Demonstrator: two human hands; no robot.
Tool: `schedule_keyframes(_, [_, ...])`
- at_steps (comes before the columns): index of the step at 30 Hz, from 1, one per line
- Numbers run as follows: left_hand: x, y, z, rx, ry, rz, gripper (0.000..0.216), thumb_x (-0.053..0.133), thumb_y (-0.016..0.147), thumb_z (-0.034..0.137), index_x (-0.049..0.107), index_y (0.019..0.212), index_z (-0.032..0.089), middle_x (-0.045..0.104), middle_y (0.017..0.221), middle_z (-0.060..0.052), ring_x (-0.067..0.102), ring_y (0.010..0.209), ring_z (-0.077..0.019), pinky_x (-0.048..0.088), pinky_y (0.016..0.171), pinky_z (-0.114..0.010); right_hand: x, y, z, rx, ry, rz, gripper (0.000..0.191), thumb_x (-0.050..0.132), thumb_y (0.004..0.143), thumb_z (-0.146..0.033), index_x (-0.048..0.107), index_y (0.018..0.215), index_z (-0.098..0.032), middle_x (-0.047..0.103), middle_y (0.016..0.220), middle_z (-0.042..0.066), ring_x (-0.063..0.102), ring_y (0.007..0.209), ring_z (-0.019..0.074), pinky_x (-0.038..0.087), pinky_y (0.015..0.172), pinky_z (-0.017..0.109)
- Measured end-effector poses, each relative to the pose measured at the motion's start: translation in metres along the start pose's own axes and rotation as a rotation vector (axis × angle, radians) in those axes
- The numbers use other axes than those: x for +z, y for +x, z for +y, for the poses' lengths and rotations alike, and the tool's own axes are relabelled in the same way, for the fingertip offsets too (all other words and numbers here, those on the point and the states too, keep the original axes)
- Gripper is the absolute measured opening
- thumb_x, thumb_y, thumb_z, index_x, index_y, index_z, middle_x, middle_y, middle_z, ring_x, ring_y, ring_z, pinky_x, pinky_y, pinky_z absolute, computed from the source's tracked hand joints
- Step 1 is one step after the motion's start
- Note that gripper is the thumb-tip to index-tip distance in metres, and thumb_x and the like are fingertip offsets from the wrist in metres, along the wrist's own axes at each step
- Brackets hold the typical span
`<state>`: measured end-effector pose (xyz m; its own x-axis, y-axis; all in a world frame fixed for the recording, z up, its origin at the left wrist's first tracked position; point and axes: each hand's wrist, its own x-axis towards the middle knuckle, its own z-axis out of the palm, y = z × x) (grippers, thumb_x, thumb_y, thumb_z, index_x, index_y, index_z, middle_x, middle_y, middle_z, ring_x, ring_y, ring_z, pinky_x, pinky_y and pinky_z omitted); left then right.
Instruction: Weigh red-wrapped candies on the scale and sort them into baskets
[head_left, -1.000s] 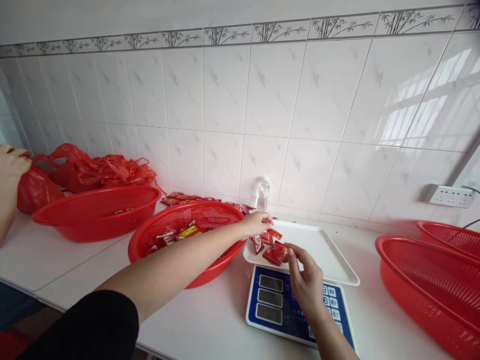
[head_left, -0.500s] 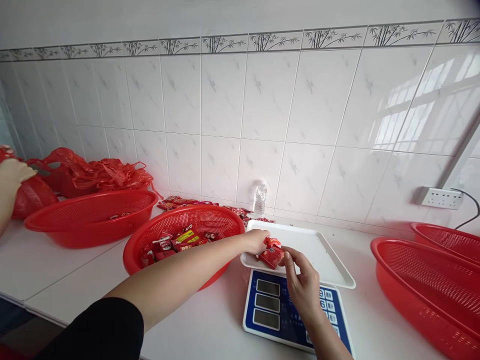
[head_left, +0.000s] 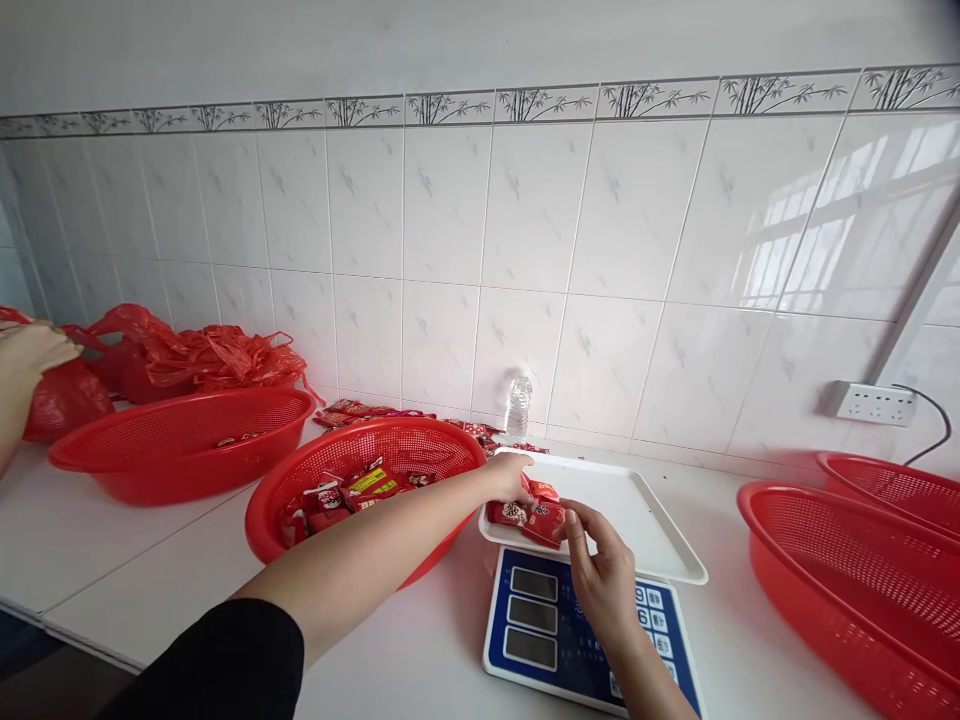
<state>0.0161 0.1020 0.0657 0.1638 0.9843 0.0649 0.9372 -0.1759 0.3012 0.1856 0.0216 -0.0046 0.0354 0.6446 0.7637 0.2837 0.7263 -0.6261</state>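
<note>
My left hand (head_left: 511,477) reaches over the left end of the white scale tray (head_left: 637,520), its fingers closed round a small red packet (head_left: 545,490) and partly hidden. Just below, another red packet (head_left: 508,513) with white lettering lies on the tray. Between thumb and fingertips, my right hand (head_left: 604,565) pinches the edge of a third red packet (head_left: 544,524) at the tray's front rim. Under that wrist is the blue keypad panel of the digital scale (head_left: 532,617). Left of the tray, a red plastic basket (head_left: 262,510) holds several red packets, partly covered by my left forearm.
Another red basket (head_left: 150,480) stands farther left, beside crumpled red plastic bags (head_left: 225,355) and another person's hand (head_left: 37,345). Loose packets (head_left: 360,412) and a clear bottle (head_left: 519,408) are along the wall. Red baskets (head_left: 795,560) stand at right, below a power strip (head_left: 874,403).
A red packet with white lettering now shows on the tray below my left hand. Both hands stay close together over the tray. The view has tilted slightly.
</note>
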Motion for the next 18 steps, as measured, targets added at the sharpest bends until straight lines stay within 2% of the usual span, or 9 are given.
schedule_keyframes(4, [0.000, 0.001, 0.001, -0.035, -0.047, 0.086, 0.066, 0.085, 0.054, 0.030, 0.061, 0.115, 0.022, 0.065, 0.115, -0.007, 0.060, 0.104, -0.0270, 0.048, 0.082, -0.029, -0.001, 0.000, 0.001, 0.006, 0.003, -0.003, 0.024, 0.047, 0.095, -0.038, 0.065, 0.103, -0.023, 0.069, 0.085, 0.002, 0.064, 0.077, 0.0167, 0.049, 0.071, 0.028])
schedule_keyframes(8, [-0.006, 0.002, 0.003, -0.019, -0.102, 0.202, 0.039, 0.070, 0.073, 0.022, 0.062, 0.111, 0.023, 0.066, 0.111, -0.005, 0.061, 0.102, -0.0236, 0.047, 0.085, -0.030, -0.001, 0.001, 0.001, 0.010, 0.005, 0.002, 0.027, 0.047, 0.095, -0.039, 0.065, 0.103, -0.022, 0.069, 0.086, 0.003, 0.064, 0.076, 0.0171, 0.049, 0.070, 0.028])
schedule_keyframes(10, [-0.009, 0.003, 0.004, 0.011, -0.130, 0.233, 0.032, 0.060, 0.081, 0.019, 0.061, 0.113, 0.024, 0.066, 0.113, -0.004, 0.061, 0.104, -0.0211, 0.046, 0.088, -0.029, -0.001, 0.001, 0.000, 0.011, 0.005, 0.001, 0.028, 0.046, 0.095, -0.040, 0.065, 0.103, -0.021, 0.069, 0.086, 0.004, 0.064, 0.077, 0.0176, 0.050, 0.070, 0.029])
schedule_keyframes(13, [-0.012, 0.003, 0.006, 0.073, -0.163, 0.227, 0.034, 0.053, 0.084, 0.013, 0.062, 0.114, 0.025, 0.066, 0.115, -0.001, 0.061, 0.105, -0.0182, 0.046, 0.090, -0.027, -0.001, 0.001, -0.001, 0.014, 0.002, 0.003, 0.029, 0.046, 0.095, -0.041, 0.065, 0.102, -0.020, 0.069, 0.085, 0.004, 0.064, 0.077, 0.0180, 0.050, 0.069, 0.029])
schedule_keyframes(18, [-0.014, 0.002, 0.006, 0.134, -0.184, 0.209, 0.035, 0.057, 0.079, 0.008, 0.065, 0.110, 0.024, 0.067, 0.115, 0.000, 0.061, 0.105, -0.0181, 0.046, 0.091, -0.027, -0.001, 0.001, -0.001, 0.023, 0.003, 0.001, 0.029, 0.046, 0.096, -0.041, 0.065, 0.103, -0.021, 0.069, 0.086, 0.004, 0.064, 0.076, 0.0181, 0.050, 0.070, 0.029])
